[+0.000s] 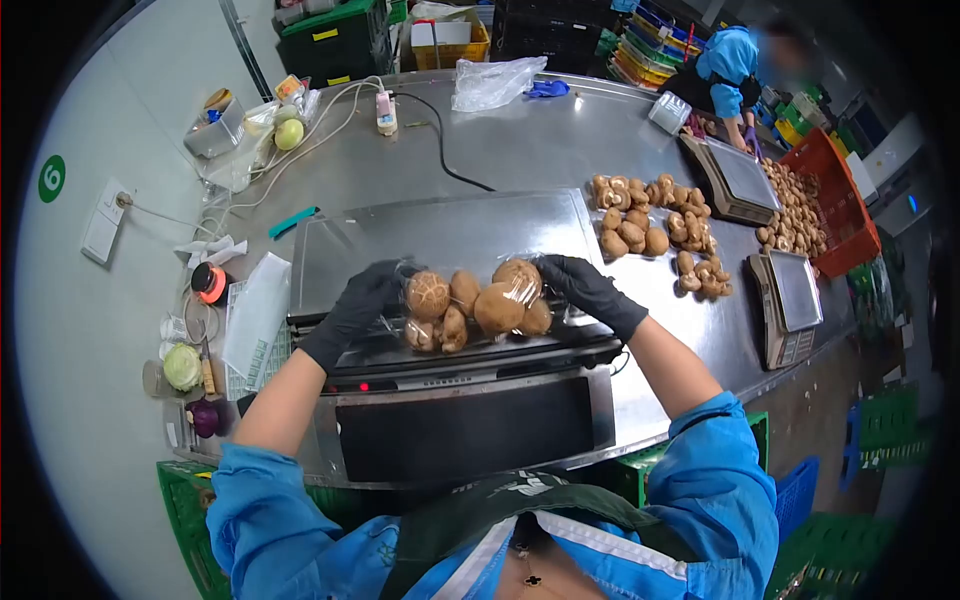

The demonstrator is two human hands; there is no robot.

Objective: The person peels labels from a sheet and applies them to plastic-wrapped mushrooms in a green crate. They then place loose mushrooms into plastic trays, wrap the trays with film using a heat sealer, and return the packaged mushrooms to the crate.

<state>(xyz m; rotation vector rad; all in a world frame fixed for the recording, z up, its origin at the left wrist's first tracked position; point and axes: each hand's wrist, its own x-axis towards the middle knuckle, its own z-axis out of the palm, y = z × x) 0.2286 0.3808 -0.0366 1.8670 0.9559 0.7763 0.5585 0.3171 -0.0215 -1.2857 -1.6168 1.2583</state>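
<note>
My blue sleeves sat nearest; ahead, my black-gloved left hand and right hand each closed on an end of a clear film-wrapped tray of brown mushrooms, held over the steel sealing machine at the worktop's near edge. Loose brown mushrooms lay toward the right edge.
</note>
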